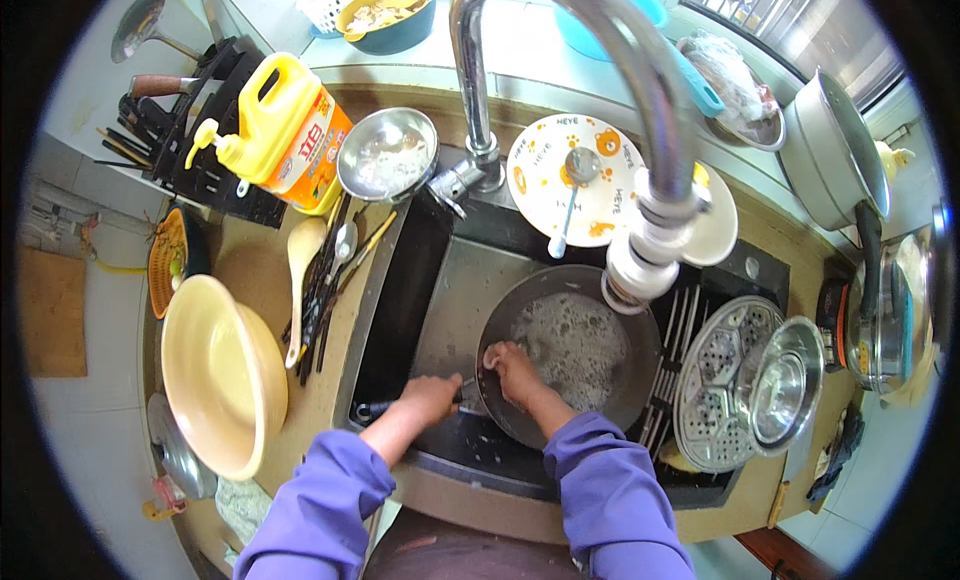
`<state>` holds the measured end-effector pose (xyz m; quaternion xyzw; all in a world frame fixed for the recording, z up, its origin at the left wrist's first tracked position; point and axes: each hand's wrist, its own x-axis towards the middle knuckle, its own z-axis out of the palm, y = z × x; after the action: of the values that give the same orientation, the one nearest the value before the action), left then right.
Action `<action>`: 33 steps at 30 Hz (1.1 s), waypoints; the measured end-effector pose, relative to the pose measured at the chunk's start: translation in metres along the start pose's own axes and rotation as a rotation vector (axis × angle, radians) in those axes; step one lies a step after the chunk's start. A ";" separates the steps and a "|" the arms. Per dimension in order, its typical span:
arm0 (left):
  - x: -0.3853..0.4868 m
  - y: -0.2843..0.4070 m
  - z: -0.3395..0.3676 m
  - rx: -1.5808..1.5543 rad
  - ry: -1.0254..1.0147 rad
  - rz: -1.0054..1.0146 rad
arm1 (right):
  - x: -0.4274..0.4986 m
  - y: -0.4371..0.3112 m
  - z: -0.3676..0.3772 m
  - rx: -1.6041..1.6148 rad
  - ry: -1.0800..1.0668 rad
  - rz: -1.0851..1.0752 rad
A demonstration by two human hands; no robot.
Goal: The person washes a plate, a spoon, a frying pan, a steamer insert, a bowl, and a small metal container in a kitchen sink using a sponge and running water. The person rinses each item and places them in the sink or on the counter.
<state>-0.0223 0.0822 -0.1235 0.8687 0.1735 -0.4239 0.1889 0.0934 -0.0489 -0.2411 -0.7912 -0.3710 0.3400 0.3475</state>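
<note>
A dark frying pan (499, 310) with foamy, greyish water in it rests over the black sink (480, 445). My left hand (431, 398) is closed around its black handle (371, 410), to the left of the pan. My right hand (517, 371) reaches inside the pan against its left wall, fingers curled near the rim. Whether those fingers hold anything cannot be made out. Above the pan's upper right edge hangs the white spout head (637, 269) of a chrome faucet (469, 70).
Left are a yellow basin (217, 377), chopsticks (319, 332) with spoons, a yellow detergent bottle (289, 137) and a metal bowl (388, 156). A patterned plate (536, 205) stands behind the pan. On the right, a perforated steamer plate (709, 400) and steel bowls (806, 355) rest by a rack (664, 389).
</note>
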 end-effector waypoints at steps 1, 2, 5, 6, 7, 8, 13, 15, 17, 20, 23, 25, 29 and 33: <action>-0.001 0.002 0.000 -0.009 -0.006 0.019 | 0.019 0.007 -0.005 0.046 0.107 -0.027; -0.001 0.001 -0.003 -0.013 -0.005 0.032 | 0.037 0.019 -0.012 0.092 0.215 -0.056; -0.003 0.001 -0.005 -0.048 -0.017 0.049 | 0.058 0.044 -0.055 -0.399 0.581 -0.213; -0.004 0.000 -0.006 -0.060 -0.019 0.048 | 0.055 0.049 -0.069 -0.420 0.570 -0.064; -0.005 -0.001 -0.007 -0.071 -0.021 0.048 | 0.049 0.055 -0.084 -0.443 0.557 0.088; -0.006 0.001 -0.010 -0.068 -0.020 0.062 | 0.037 0.081 -0.092 -0.362 0.647 0.112; -0.007 -0.002 -0.004 -0.096 0.005 0.064 | -0.040 0.095 -0.094 -0.172 0.686 0.692; -0.003 -0.003 -0.006 -0.095 0.001 0.070 | -0.067 0.072 -0.084 -0.068 0.548 0.977; -0.006 -0.002 -0.009 -0.093 -0.017 0.074 | -0.096 0.061 -0.067 -0.590 -0.032 0.829; -0.005 0.001 -0.010 -0.078 -0.036 0.082 | -0.116 0.082 -0.023 -0.577 -0.420 0.628; -0.002 -0.003 -0.006 -0.075 -0.044 0.079 | -0.072 0.012 -0.002 -0.294 -0.470 0.454; -0.003 -0.004 -0.005 -0.062 -0.039 0.076 | -0.041 0.000 0.019 -0.139 -0.040 0.365; -0.007 -0.002 -0.008 -0.068 -0.041 0.037 | 0.031 0.039 -0.006 -0.323 0.242 0.123; -0.011 0.001 -0.014 -0.069 -0.056 0.021 | 0.020 0.109 -0.068 -0.747 0.310 0.184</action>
<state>-0.0191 0.0868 -0.1064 0.8513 0.1733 -0.4397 0.2279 0.1954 -0.1049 -0.2986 -0.9346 -0.3400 0.0881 0.0563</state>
